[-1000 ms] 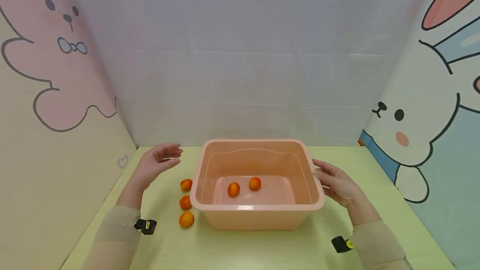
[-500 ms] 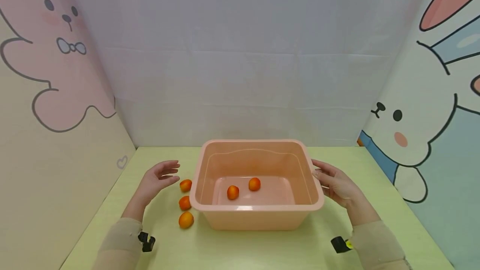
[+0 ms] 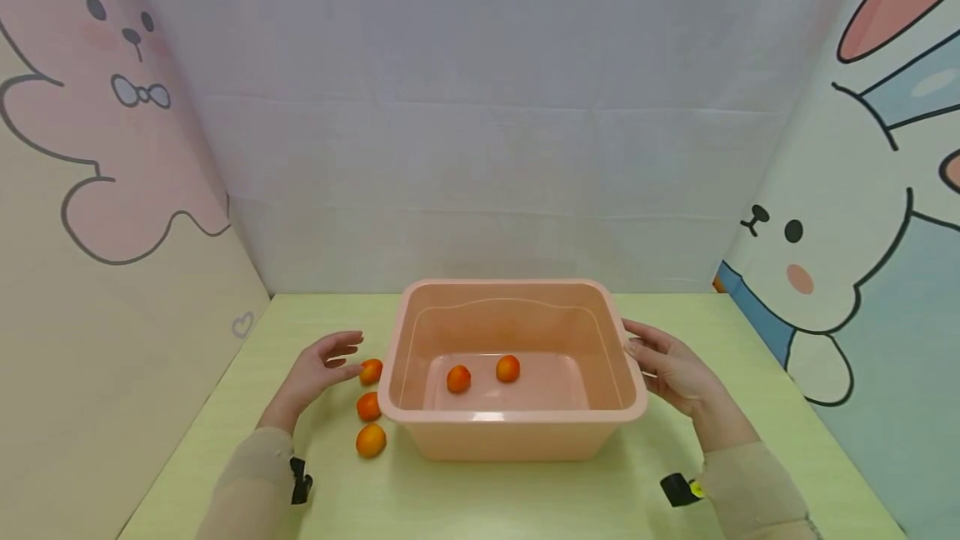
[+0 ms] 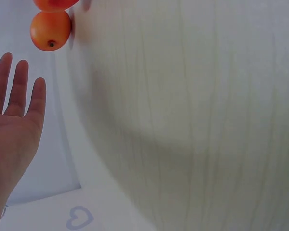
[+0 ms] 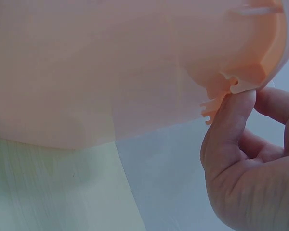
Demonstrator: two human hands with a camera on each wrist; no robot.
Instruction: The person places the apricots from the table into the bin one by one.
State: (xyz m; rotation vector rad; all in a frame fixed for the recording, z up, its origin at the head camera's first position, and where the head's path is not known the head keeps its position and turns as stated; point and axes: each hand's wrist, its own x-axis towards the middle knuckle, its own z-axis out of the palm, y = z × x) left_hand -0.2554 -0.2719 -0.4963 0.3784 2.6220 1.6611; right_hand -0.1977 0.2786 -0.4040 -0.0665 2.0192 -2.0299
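A pink plastic basin [image 3: 525, 416] stands on the table, with two small orange-red fruits inside, a left fruit [image 3: 459, 379] and a right fruit [image 3: 507, 368]. Along its left side lie three more: a far fruit [image 3: 371, 371], a middle fruit [image 3: 368, 407] and a yellower near fruit [image 3: 371, 441]. My left hand [image 3: 318, 369] is beside the far fruit, fingers extended and holding nothing; its thumb tip comes right up to that fruit in the head view. My right hand [image 3: 675, 369] holds the basin's right rim between thumb [image 5: 236, 113] and fingers.
The pale green table [image 3: 480, 498] meets a white sheet wall [image 3: 480, 148] behind the basin. Side walls with a pink cartoon animal [image 3: 142, 165] and a white rabbit [image 3: 825, 273] border the table left and right.
My left hand has come down and slightly right to the far fruit. Inside the basin, the left fruit has rolled a little to the left. My right hand stays at the rim.
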